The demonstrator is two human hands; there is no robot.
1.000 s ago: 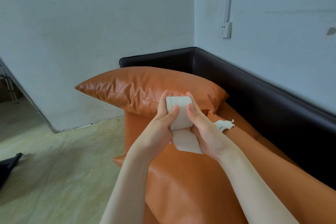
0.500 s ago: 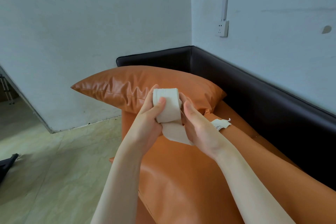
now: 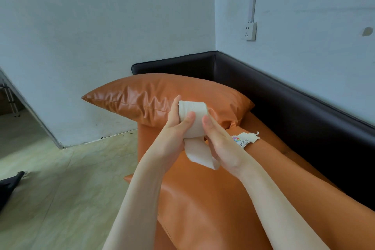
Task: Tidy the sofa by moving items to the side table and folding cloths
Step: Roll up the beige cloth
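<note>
Left hand (image 3: 172, 128) curled round a rolled cream cloth (image 3: 192, 119), thumb pressed on its front; right hand (image 3: 221, 140) gripping the roll's other side. Roll held above the orange sofa seat (image 3: 203, 199), before the cushion (image 3: 162, 95), long axis pointing up and away, loose tail hanging below.

2 bare forearms in view, no sleeves. No rings, watch or gloves on left hand (image 3: 172, 134) or right hand (image 3: 221, 144).

A cream cloth (image 3: 192, 119) is rolled into a thick, roughly upright wad held above the orange sofa (image 3: 203, 199). A loose tail hangs below, and its labelled end (image 3: 244, 140) trails toward the seat.
</note>
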